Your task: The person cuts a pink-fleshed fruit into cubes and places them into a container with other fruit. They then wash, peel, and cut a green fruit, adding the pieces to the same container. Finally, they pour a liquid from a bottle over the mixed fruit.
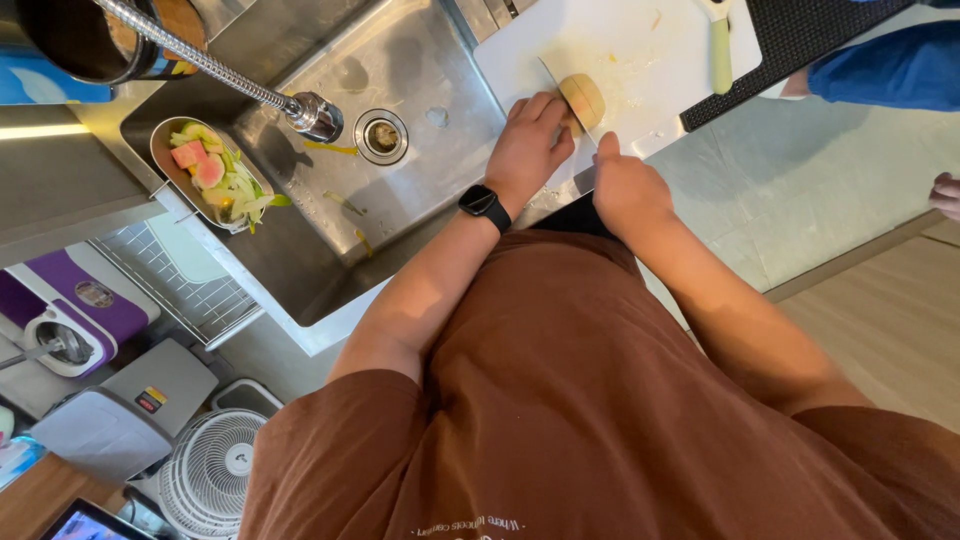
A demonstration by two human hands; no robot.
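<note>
Evidently a round, peeled yellowish vegetable (583, 100) is steadied on the white cutting board (620, 45) over the sink (420, 150) by the left hand (530, 145), fingers curled against it, while a knife (562, 92) is gripped in the clenched right hand (628, 188). Cutting seems barely begun, since the piece looks whole and peelings are already gathered in a bowl (165, 150). The handle is hidden, and the blade is hard to make out.

Kitchen (steel sink (400, 200), cutting board (640, 50))
</note>
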